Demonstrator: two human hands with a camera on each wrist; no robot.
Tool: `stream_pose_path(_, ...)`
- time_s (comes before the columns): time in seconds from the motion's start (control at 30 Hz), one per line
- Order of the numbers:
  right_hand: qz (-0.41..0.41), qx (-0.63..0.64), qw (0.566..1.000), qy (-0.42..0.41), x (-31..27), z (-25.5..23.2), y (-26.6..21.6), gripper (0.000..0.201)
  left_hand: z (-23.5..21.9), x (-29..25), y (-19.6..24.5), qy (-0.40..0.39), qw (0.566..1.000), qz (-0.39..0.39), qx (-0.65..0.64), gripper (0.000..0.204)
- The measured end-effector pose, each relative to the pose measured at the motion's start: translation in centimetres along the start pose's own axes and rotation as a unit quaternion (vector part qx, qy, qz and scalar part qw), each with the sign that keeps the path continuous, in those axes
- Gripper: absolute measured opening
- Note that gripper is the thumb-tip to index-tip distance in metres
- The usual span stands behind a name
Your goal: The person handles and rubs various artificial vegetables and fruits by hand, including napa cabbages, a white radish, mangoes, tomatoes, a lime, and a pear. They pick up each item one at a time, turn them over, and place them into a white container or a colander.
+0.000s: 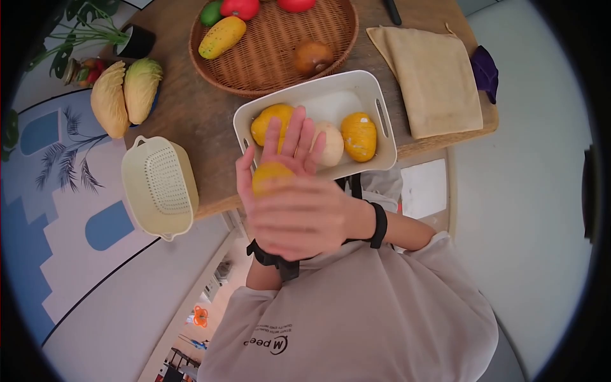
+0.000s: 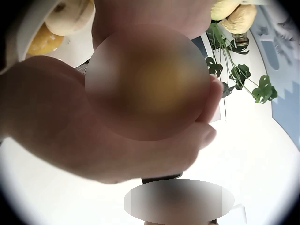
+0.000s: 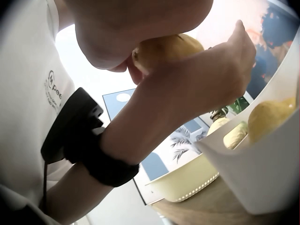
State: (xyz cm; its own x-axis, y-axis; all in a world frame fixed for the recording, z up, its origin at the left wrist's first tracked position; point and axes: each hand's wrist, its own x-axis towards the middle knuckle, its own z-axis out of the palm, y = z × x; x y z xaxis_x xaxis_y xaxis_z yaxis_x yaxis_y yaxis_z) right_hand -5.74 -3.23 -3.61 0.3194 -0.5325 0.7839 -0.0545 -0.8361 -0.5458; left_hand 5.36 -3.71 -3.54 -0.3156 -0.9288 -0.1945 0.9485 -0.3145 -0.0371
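A yellow fruit (image 1: 270, 174) lies on the upturned palm of my left hand (image 1: 290, 151), whose fingers extend fairly straight towards the white tub (image 1: 240, 125). From the right, my right hand (image 1: 299, 218) rests across the fruit, its blurred fingers laid out flat and hiding the lower part. The right wrist view shows the fruit (image 3: 166, 52) between both hands. Inside the tub are a yellow fruit (image 1: 267, 122), a pale round one (image 1: 331, 148) and a patchy yellow one (image 1: 359, 137). A blurred disc covers the middle of the left wrist view.
Behind the tub stands a wicker basket (image 1: 270, 48) with several fruits. At left are a cream strainer (image 1: 167, 184), two leafy vegetables (image 1: 127, 95) and a potted plant (image 1: 135, 42). A folded beige cloth (image 1: 433, 83) and a purple cloth (image 1: 485, 71) lie at right.
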Motion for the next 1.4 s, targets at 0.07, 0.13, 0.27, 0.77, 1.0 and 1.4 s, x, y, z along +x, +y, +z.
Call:
stream_pose_path(0.07, 0.144, 0.039, 0.987, 0.066, 2.1, -1.1, 0.6, 0.022, 0.1, -0.8, -1.0, -0.007, 0.999, 0.018, 0.051, 0.052)
stream_pose_path(0.13, 0.107, 0.013, 0.993, 0.043, 2.2, -0.9, 0.2, 0.021, 0.6, -1.0, -1.8, 0.038, 0.991, 0.054, 0.118, 0.052)
stream_pose_path(0.27, -0.056, -0.023, 0.997, -0.049, 0.7, -0.2, -0.4, 0.017, -2.1, 0.2, -0.3, -0.044, 0.999, 0.005, 0.001, 0.049)
stream_pose_path(0.77, 0.142, -0.017, 0.989, 0.047, 1.6, -1.3, 0.5, 0.018, 0.9, 0.1, -1.4, 0.08, 0.976, 0.087, 0.185, 0.04)
stream_pose_path(1.0, -0.041, -0.008, 0.999, -0.023, -0.7, 0.1, -0.9, 0.028, -1.4, 0.0, 1.5, 0.006, 0.997, 0.012, -0.08, 0.047)
stream_pose_path(1.4, 0.013, -0.009, 0.999, -0.051, 0.7, -1.4, 0.1, 0.029, -2.2, 0.2, -0.5, -0.024, 0.996, -0.032, 0.077, 0.055)
